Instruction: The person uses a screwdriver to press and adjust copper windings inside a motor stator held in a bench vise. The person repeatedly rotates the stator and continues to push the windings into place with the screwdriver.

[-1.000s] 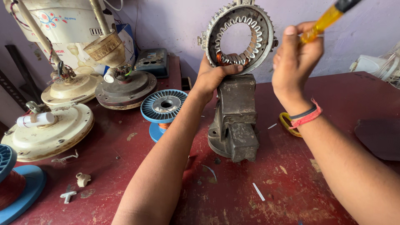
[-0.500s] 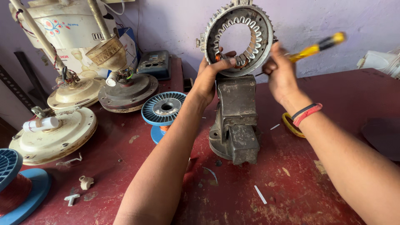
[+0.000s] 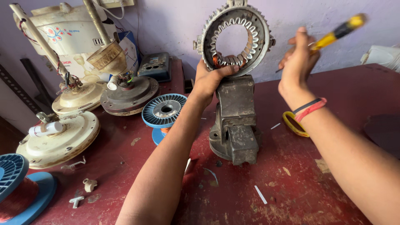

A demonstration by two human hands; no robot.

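A ring-shaped grey metal stator (image 3: pixel 236 35) is steadied upright on a grey bench vise (image 3: pixel 236 121) by the gripping left hand (image 3: pixel 210 81); a yellow-handled screwdriver (image 3: pixel 337 31) is clasped in the raised right hand (image 3: pixel 298 62).

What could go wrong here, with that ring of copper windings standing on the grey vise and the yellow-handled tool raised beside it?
1. The left hand grips the round metal stator ring with copper windings at its lower edge, close to where the yellow-handled tool in the right hand might land; a missed stroke could hit the fingers.
2. The ring stands upright on the grey metal bench vise; if loosely seated, it might tip.
3. The tool could nick the windings.
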